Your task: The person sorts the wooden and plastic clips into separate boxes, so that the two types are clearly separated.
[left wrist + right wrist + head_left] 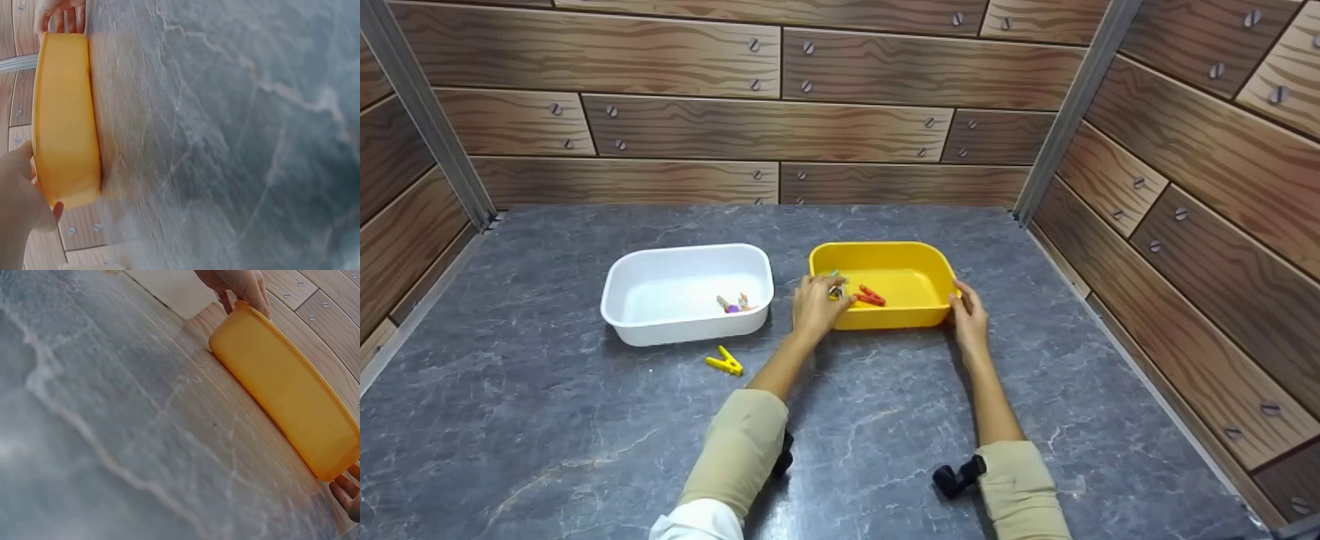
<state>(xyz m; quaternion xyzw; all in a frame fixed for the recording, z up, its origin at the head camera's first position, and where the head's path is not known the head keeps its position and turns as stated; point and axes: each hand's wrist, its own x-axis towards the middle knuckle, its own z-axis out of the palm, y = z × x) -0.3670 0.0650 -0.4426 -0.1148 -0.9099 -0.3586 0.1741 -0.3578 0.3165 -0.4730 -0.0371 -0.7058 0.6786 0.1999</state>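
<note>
A yellow plastic bin (892,319) stands on the grey table, long side toward me. My left hand (817,306) reaches over its left front corner, thumb and forefinger inside among small patterned pieces (835,291). In the left wrist view one finger of this hand (25,194) lies outside the bin's end; I cannot tell if the fingertips pinch a piece. Beside them a red clothespin (870,295) lies on the bin's floor. At the right end my right hand (970,319) holds the rim, thumb on top and fingers against the outer wall (347,492).
To the left stands a white bin (660,330) with a few small colourful pieces (735,304) in its right front corner. In front of it, a yellow clothespin (726,361) lies on the marbled table (585,420). Wood-patterned walls (870,127) enclose the back and sides.
</note>
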